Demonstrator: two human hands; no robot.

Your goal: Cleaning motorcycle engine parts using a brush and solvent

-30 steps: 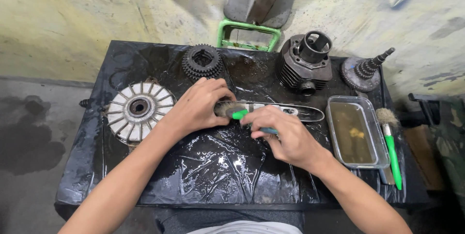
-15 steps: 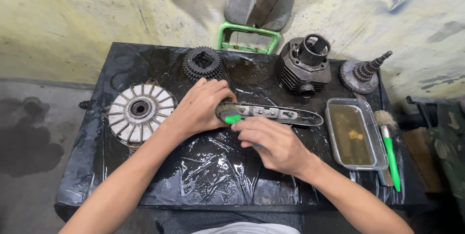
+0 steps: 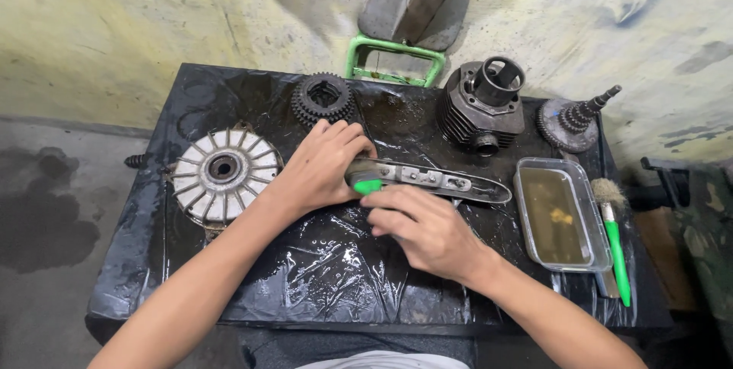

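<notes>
My left hand (image 3: 324,167) lies near the middle of the frame, on the left end of a long flat metal part (image 3: 439,180). The fingers are curled over that end and press it onto the black plastic sheet (image 3: 305,277); I cannot tell if they close fully around it. My right hand (image 3: 424,228) is just below the part, a little right of the centre. It is closed on a green-handled tool (image 3: 368,185), of which only the green tip shows between the two hands, touching the left end of the part. What kind of tool it is, I cannot tell.

The part stretches from the centre toward the right, ending just beside a clear tray (image 3: 592,224) with brownish liquid. At the right of the tray lies a brush (image 3: 613,235) with a green handle. At the left of the frame rests a white finned wheel (image 3: 224,173). Along the upper edge of the table stand a dark gear (image 3: 323,99), a finned cylinder (image 3: 482,108) and, at upper right, a toothed shaft piece (image 3: 574,120).
</notes>
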